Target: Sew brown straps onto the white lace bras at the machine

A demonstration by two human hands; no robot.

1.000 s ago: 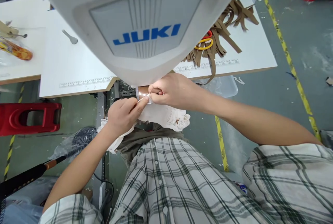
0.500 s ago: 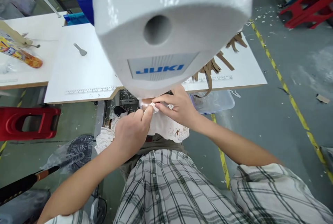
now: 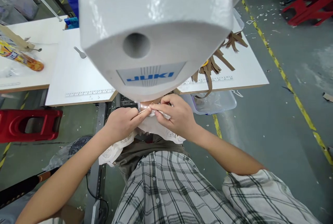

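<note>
A white fabric piece with lace-like edging (image 3: 153, 127) hangs below my hands, over my lap. My left hand (image 3: 125, 121) pinches its upper edge from the left. From the right, the fingers of my right hand (image 3: 177, 114) close on the same edge, fingertips almost meeting the left ones. Just behind the fingertips is the shiny copper-coloured end of the machine arm (image 3: 146, 106). Over it looms the white JUKI sewing machine head (image 3: 153, 50), which hides the needle area.
A white table (image 3: 65, 68) with a printed ruler spreads on both sides. Brown strips (image 3: 213, 66) hang at its right, above a clear plastic bin (image 3: 221, 102). An orange drink bottle (image 3: 23, 57) lies left. Red stools (image 3: 28, 125) stand on the floor.
My left hand has turned flatter and shifted slightly left, spreading the fabric edge. More white cloth shows at the lower left. The machine head appears further left and lower as the view moves.
</note>
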